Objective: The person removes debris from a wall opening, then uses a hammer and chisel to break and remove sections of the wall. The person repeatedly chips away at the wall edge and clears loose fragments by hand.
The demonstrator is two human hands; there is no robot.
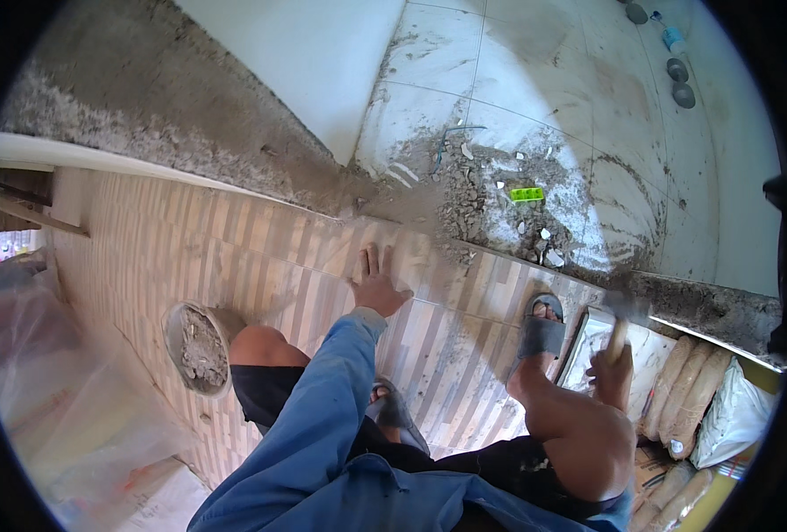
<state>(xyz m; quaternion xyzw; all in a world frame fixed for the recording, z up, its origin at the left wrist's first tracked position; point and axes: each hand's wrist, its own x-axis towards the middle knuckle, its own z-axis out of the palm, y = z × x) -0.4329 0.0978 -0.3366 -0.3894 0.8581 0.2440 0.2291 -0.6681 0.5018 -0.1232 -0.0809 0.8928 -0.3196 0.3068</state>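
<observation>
My left hand (381,291) is spread flat on the striped floor tiles (287,246), with nothing in it. At the right, beside my knee, my right hand (611,374) grips the wooden handle of a hammer (619,332). The hammer's head looks blurred, near the rough edge of a cut wall. Broken mortar and dust (460,199) cover the doorway between the striped tiles and the white floor tiles (533,60). White tile chips (554,258) lie in this debris. Among them sits a bright green plastic piece (526,194) with small hollows.
A bucket (197,349) of mortar-like rubble stands left of my knee. Clear plastic sheeting (94,386) covers things at the left. On the right are brown wrapped rolls (686,392), a white bag (732,412) and a marble-patterned tile (593,346). A bottle (674,40) lies along the far wall.
</observation>
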